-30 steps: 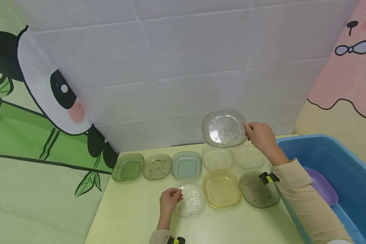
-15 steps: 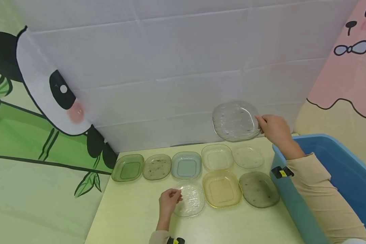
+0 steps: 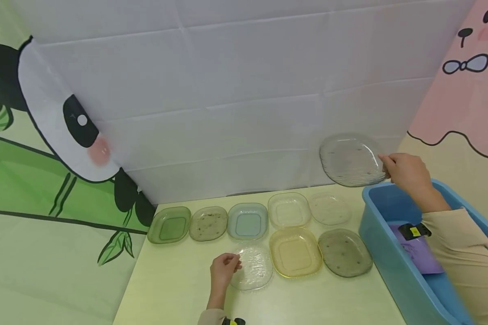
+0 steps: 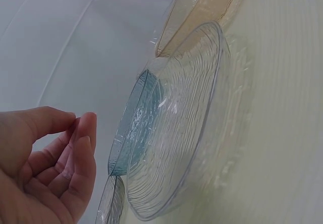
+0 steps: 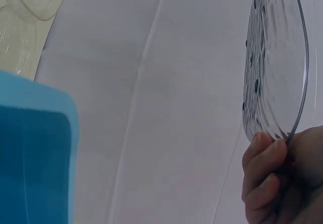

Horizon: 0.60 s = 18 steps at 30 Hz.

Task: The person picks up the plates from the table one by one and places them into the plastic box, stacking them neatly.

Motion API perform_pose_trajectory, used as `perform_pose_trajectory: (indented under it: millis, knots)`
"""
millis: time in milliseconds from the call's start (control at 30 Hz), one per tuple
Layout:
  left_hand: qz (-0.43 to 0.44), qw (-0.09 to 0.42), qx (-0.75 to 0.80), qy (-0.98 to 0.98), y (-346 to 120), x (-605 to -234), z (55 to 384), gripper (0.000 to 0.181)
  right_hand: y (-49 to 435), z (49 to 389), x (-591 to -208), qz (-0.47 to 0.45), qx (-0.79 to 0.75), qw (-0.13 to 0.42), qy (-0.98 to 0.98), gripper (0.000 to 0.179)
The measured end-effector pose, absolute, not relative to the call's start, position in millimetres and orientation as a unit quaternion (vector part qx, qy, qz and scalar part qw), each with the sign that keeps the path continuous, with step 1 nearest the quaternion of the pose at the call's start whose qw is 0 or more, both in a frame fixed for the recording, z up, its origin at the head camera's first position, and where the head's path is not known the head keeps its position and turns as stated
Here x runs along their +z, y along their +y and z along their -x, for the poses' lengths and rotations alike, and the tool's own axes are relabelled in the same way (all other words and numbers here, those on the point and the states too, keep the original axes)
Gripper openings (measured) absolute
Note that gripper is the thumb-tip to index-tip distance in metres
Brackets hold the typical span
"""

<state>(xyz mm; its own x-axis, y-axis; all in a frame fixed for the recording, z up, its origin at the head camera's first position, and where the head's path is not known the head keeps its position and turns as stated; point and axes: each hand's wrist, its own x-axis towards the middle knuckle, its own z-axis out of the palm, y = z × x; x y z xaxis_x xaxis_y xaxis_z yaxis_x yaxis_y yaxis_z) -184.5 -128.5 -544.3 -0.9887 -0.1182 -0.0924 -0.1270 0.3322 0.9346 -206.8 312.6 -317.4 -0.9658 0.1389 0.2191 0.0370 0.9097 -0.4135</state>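
My right hand (image 3: 408,174) pinches the near edge of a clear, grey-tinted plate (image 3: 351,160), held up above the back of the table by the blue tub. In the right wrist view the thumb and curled fingers (image 5: 263,158) grip the rim of this ribbed plate (image 5: 282,67), which has dark specks. My left hand (image 3: 222,271) is loosely curled with nothing in it, thumb close against the forefinger. It hovers at the left side of a clear rippled plate (image 3: 257,273). The left wrist view shows that clear plate (image 4: 181,118) beside the fingertips.
Green (image 3: 170,225), speckled (image 3: 208,223), blue (image 3: 248,221) and clear plates (image 3: 289,210) line the table's back. In front lie a yellow plate (image 3: 296,252) and a dark grey-green plate (image 3: 344,253). A blue tub (image 3: 384,253) with a purple item (image 3: 416,248) stands at right.
My right hand has carried the grey-tinted plate to the right, from above the clear plates to beside the tub's back corner. My left hand has stayed in place.
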Motion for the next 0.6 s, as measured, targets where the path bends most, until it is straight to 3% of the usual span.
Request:
perform_pose_trajectory:
  millis: [400,600]
  knots:
    - [0.087,0.011,0.571,0.816,-132,-544,182,0.021,382,186,-331,0.069,0.178,0.088,-0.978,0.056]
    - [0.089,0.010,0.567,0.819,-135,-546,183,0.020,481,207,-401,0.113,0.155,0.104,-0.976,0.070]
